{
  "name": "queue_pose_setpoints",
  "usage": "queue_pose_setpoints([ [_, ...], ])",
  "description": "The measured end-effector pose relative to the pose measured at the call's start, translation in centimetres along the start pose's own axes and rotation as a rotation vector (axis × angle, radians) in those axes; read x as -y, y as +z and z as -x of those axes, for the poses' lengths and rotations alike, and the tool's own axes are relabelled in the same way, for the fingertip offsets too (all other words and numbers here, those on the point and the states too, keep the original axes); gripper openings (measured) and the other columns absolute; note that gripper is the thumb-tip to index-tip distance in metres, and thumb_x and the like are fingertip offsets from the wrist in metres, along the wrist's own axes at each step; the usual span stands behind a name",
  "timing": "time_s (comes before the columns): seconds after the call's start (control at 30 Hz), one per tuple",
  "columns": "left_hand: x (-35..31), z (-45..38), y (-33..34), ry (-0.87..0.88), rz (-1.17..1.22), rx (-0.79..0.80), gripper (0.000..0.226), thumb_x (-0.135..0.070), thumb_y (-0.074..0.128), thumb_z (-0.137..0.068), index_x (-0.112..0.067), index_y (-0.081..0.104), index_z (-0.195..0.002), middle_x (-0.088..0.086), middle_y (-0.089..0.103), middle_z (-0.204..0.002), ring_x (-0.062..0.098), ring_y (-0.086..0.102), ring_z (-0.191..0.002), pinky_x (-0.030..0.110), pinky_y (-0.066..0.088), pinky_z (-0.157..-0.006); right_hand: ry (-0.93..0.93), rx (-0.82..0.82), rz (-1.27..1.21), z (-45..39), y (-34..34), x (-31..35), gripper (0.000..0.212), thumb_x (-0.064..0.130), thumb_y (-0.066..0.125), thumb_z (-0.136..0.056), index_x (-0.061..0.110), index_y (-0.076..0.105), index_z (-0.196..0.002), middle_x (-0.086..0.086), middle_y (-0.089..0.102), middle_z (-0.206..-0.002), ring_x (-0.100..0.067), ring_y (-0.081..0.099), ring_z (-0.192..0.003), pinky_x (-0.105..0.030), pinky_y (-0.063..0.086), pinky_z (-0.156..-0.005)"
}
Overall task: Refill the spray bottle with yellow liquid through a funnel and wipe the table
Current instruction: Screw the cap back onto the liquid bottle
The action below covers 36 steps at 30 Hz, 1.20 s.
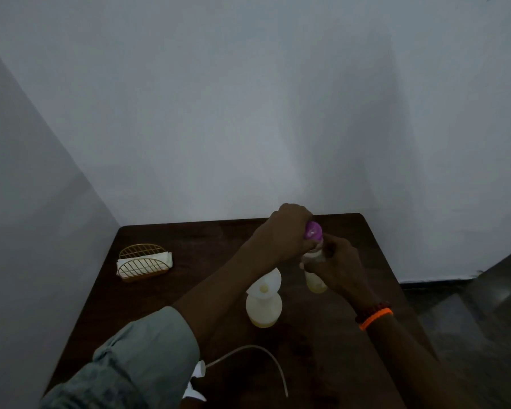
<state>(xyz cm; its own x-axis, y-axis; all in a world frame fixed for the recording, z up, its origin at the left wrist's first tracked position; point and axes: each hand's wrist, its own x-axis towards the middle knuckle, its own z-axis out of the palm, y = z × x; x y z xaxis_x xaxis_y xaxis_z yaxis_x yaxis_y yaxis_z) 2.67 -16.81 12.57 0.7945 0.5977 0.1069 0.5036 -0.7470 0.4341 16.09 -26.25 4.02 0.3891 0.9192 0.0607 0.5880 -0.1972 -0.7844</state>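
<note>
A white spray bottle stands open in the middle of the dark wooden table, with a white funnel resting tilted in its neck. Behind it to the right is a clear bottle with yellow liquid at its bottom. My right hand grips that bottle around its upper body. My left hand is closed on its purple cap. The spray head with its long white tube lies on the table near the front, partly hidden by my left sleeve.
A gold wire napkin holder with white napkins stands at the table's back left. Grey walls close in behind and on the left. A dark floor with a step lies to the right of the table.
</note>
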Motion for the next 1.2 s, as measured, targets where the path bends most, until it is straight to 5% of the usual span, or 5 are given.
queue_pose_setpoints([
  [0.27,1.7,-0.4,-1.2,0.195,0.049,0.109,0.059,-0.026,0.081,-0.076,-0.015,0.059,-0.129,0.004,0.063,-0.12,0.016,0.059,-0.108,0.031,0.054,-0.09,-0.018,0.035,-0.021,0.3,-0.1,0.1,0.045,0.02,0.088,-0.068,0.018,0.065,-0.106,0.009,0.069,-0.097,-0.004,0.064,-0.09,-0.021,0.048,-0.077],
  [0.5,0.1,0.2,0.1,-0.074,-0.052,-0.074,0.049,-0.053,0.076,-0.076,-0.012,0.064,-0.101,0.005,0.065,-0.093,0.014,0.06,-0.077,0.026,0.052,-0.066,-0.059,0.007,0.047,0.0,0.0,0.4,0.051,0.019,0.087,-0.069,0.015,0.065,-0.114,0.006,0.066,-0.101,-0.008,0.063,-0.091,-0.014,0.043,-0.074],
  [0.9,0.9,-0.3,-2.6,0.207,-0.015,0.167,0.055,-0.024,0.08,-0.078,-0.014,0.061,-0.128,0.005,0.064,-0.123,0.017,0.058,-0.112,0.026,0.049,-0.093,-0.025,0.029,0.016,0.4,0.3,0.4,0.049,0.022,0.088,-0.068,0.016,0.066,-0.111,0.004,0.07,-0.103,-0.008,0.065,-0.092,-0.027,0.051,-0.081],
  [1.07,0.0,0.2,-1.5,-0.21,0.065,0.008,0.063,-0.069,0.068,-0.074,-0.01,0.064,-0.096,0.008,0.067,-0.089,0.018,0.065,-0.076,0.032,0.058,-0.065,-0.049,-0.004,0.032,0.2,0.5,0.5,0.049,0.019,0.087,-0.069,0.018,0.065,-0.113,0.014,0.066,-0.095,0.006,0.061,-0.085,-0.01,0.041,-0.073],
  [1.2,-0.1,0.0,-0.6,-0.358,0.095,-0.038,0.062,-0.072,0.071,-0.067,-0.015,0.05,-0.071,0.005,0.06,-0.071,0.016,0.061,-0.062,0.023,0.041,-0.047,-0.067,-0.028,0.098,0.0,0.8,0.2,0.062,0.024,0.089,-0.067,0.017,0.062,-0.123,0.002,0.071,-0.112,-0.008,0.066,-0.099,-0.021,0.049,-0.086],
])
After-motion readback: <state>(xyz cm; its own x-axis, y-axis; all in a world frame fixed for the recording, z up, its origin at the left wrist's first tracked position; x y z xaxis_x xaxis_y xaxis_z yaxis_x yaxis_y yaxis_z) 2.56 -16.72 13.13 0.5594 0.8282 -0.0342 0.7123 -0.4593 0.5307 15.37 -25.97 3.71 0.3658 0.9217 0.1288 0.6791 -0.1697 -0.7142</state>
